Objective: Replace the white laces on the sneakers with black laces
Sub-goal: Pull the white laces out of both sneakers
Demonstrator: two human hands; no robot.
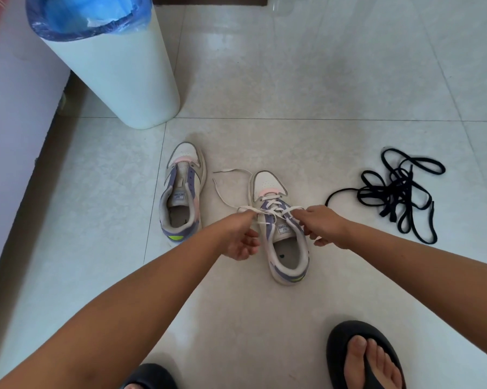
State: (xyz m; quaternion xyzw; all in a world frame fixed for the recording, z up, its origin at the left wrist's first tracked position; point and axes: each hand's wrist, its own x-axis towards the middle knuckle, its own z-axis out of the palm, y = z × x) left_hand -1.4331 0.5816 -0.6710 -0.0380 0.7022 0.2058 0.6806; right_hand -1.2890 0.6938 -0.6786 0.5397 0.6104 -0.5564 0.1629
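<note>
Floor (306, 80) is pale glossy tile with thin grout lines. Sitting on it: a white bin (118, 71) with a blue liner, far left. Just below that, the left sneaker (181, 192), no lace in it. Beside it the right sneaker (281, 228), white lace (228, 192) still threaded, loose ends trailing on the tile between the two shoes. Off to the right, well apart, a tangled heap of black laces (396, 192). Near edge has two feet in black sandals (363, 357).

The floor (292, 80) is made of large pale glossy tiles with thin grout lines. A white bin (118, 74) with a blue liner (87, 12) stands near the white wall (12, 108) with a brown baseboard (26, 197).
</note>
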